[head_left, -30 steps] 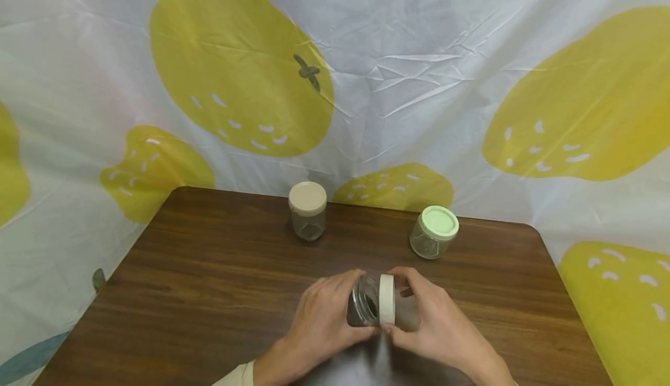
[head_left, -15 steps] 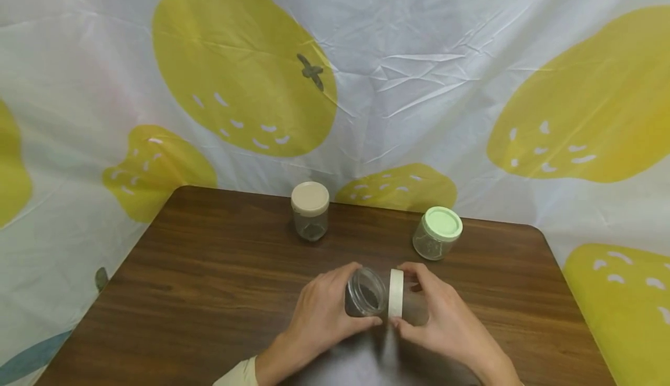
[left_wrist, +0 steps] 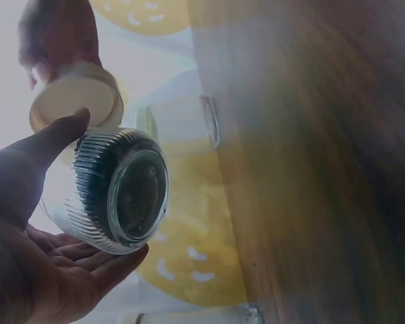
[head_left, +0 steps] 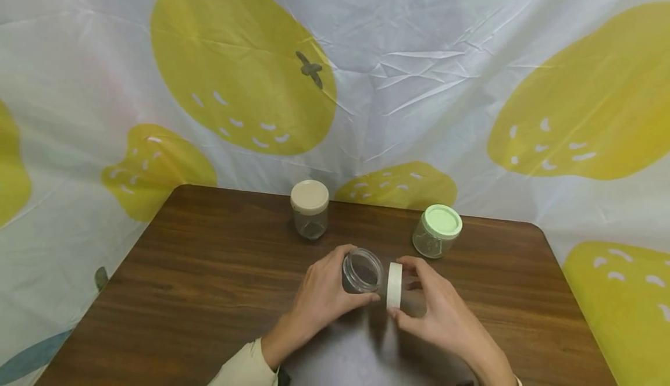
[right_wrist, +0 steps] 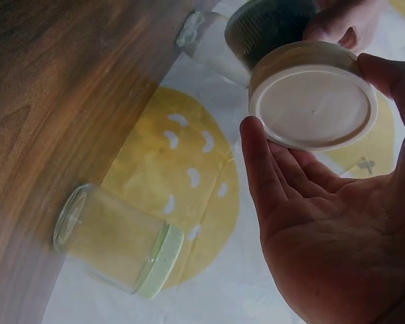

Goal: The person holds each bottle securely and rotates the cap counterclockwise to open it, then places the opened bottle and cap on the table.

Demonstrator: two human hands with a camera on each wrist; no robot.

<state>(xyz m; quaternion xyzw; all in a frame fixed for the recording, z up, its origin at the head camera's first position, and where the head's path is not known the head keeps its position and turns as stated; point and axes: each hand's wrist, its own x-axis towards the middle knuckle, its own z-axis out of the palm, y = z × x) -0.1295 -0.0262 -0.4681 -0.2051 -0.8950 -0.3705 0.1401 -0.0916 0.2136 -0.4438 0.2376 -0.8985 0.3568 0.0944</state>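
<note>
Holding jar (left_wrist: 106,189) (likely stiff, slippery; grip sides) in left hand (head_left: 327,290), white lid (head_left: 394,286) by rim in right hand (head_left: 444,307).

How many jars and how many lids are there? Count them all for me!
Jars: 3 (the open jar in the left hand, plus the beige-topped jar and the green-topped jar on the table)
Lids: 3 (the white lid in the right hand, the beige lid and the green lid)
Total: 6
</note>
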